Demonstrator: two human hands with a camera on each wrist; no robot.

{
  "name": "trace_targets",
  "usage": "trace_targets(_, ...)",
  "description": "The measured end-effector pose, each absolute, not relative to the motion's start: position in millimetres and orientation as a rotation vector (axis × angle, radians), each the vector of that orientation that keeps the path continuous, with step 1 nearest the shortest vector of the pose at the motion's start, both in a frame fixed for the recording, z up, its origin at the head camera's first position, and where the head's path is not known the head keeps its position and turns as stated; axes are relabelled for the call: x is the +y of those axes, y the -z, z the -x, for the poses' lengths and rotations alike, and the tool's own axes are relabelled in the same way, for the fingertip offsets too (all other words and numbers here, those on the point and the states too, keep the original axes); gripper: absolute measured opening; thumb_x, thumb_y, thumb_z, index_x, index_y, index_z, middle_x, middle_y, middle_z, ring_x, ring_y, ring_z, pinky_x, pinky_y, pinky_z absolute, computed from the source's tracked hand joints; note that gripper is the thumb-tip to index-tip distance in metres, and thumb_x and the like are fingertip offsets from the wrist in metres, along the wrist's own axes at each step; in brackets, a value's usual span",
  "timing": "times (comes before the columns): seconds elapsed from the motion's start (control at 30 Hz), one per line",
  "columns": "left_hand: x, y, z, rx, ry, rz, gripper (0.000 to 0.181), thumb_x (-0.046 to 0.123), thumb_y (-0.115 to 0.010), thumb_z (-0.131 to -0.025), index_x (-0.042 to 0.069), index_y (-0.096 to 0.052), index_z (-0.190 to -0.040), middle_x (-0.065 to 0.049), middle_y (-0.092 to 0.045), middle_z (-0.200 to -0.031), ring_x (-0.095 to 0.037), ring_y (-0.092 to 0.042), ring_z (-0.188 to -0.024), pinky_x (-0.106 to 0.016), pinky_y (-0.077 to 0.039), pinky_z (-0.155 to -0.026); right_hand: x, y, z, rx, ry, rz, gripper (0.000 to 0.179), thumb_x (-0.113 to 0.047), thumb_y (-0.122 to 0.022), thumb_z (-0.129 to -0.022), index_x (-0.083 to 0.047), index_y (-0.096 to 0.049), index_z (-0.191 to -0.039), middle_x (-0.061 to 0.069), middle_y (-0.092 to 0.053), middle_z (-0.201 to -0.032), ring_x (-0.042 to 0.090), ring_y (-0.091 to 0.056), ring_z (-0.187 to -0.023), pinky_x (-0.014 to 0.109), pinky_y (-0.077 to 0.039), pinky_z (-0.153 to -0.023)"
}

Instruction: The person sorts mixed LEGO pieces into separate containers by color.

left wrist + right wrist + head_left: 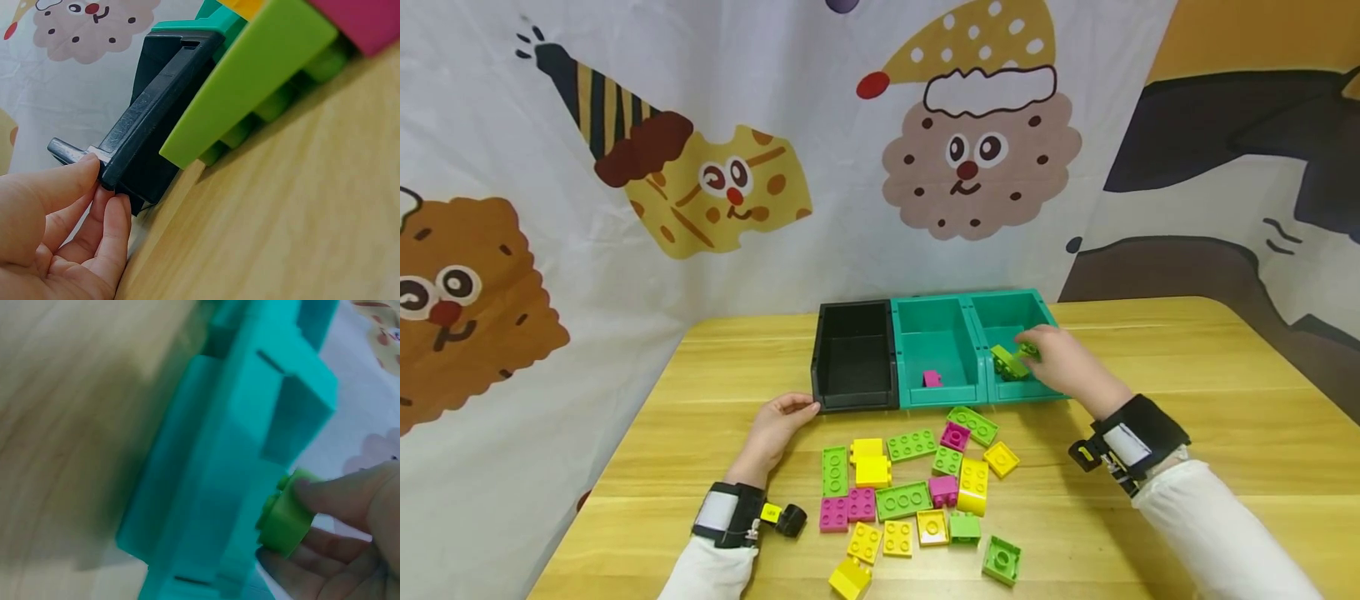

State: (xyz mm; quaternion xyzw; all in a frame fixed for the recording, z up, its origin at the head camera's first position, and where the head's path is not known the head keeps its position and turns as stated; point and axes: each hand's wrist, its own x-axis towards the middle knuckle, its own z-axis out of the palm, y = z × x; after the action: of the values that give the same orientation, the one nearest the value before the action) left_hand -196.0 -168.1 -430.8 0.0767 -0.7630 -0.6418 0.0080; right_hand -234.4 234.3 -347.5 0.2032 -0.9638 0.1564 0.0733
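My right hand (1072,367) pinches a green building block (286,515) between thumb and fingers over the right teal bin (1051,310). Another green block (1008,364) lies inside that bin. At the front left corner of the black bin (857,403), my left hand (777,429) holds the rim, thumb on top and fingers curled beneath, as the left wrist view shows. A small pink block (932,379) sits in the middle teal bin (904,350). The black bin has nothing visible inside.
Loose green, yellow and pink blocks (903,499) spread over the wooden table (1097,533) in front of the bins. One green block (1002,559) lies nearer the front, and a yellow one (851,578) sits front left. A printed cloth (850,250) hangs behind.
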Motion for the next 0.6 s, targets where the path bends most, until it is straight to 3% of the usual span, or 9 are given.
trace_targets(0.37,-167.6,429.6,195.3,-2.387,2.002,-0.240,0.021,0.004,-0.068,-0.084,-0.008,-0.066,-0.102,0.004,-0.064,-0.083,-0.007,-0.055,-0.080,-0.017,-0.047,-0.072,229.5,358.6,240.1,-2.985,-0.365,-0.533,0.025,0.007,-0.059,-0.080,0.010,-0.062,-0.104,0.027,-0.065,-0.097,0.034,-0.062,-0.083,0.050,-0.052,-0.078)
trace_targets(0.6,-167.8,430.7,195.6,-2.363,2.021,-0.232,0.020,0.002,-0.068,-0.084,-0.009,-0.065,-0.100,0.004,-0.064,-0.082,-0.008,-0.056,-0.080,-0.017,-0.048,-0.071,229.4,356.7,240.2,-3.021,-0.399,-0.477,0.022,0.004,-0.059,-0.078,0.009,-0.061,-0.100,0.021,-0.065,-0.088,0.025,-0.053,-0.069,0.041,-0.050,-0.066)
